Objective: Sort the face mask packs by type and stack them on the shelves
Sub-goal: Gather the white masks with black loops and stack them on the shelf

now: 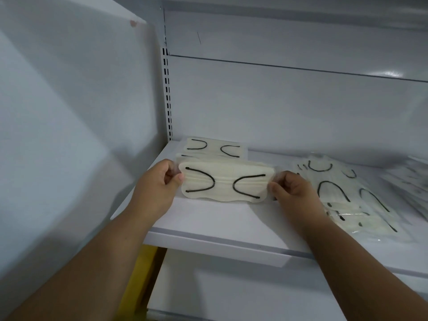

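Cream mask pack (223,185) with black loops, held just over the white shelf (215,218). Left hand (159,184) pinching its left end, right hand (293,189) pinching its right end. More packs (214,148) behind.

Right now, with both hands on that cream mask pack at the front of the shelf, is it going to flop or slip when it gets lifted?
The mask pack probably bends a little: its lower edge looks wavy. It seems light, since the left hand and right hand only pinch its ends. The clear wrapper looks glossy, so the grip might slide.
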A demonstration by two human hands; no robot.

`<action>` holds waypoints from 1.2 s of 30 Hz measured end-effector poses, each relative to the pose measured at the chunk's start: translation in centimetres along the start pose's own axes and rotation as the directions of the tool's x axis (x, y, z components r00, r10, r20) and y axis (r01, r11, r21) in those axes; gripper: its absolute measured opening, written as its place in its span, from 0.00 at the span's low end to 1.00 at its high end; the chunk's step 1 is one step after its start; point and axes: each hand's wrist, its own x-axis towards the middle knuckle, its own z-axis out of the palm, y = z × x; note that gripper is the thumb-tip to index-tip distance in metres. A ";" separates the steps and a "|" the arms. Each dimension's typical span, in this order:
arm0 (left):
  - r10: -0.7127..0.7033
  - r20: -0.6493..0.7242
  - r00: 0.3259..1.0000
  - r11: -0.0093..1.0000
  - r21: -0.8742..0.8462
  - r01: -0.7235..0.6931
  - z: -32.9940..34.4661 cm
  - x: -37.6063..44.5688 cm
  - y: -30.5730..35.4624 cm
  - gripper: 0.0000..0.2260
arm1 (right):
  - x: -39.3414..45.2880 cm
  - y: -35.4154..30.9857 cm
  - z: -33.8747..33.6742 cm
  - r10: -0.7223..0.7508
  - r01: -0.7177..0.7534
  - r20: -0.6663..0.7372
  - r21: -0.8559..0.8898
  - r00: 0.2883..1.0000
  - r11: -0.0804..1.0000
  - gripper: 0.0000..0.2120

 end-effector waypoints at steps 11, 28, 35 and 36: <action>-0.058 0.050 0.997 0.996 -0.068 0.061 -0.3 0.4 0.1 0.12 | -0.1 0.3 -0.6 -0.001 0.005 0.033 -0.127 0.999 0.992 0.08; 0.025 -0.105 0.994 0.947 0.322 0.010 0.4 8.2 2.5 0.05 | 8.3 -2.8 1.2 0.101 -0.105 0.087 0.039 0.991 0.994 0.09; 0.150 0.142 0.979 0.879 0.434 -0.197 1.0 17.0 0.6 0.08 | 14.2 -4.9 4.8 0.024 0.019 0.092 -0.437 0.995 0.899 0.12; 0.120 0.155 0.981 0.891 0.419 -0.175 1.3 17.6 0.5 0.08 | 14.8 -5.0 5.2 0.030 0.012 0.083 -0.463 0.996 0.886 0.12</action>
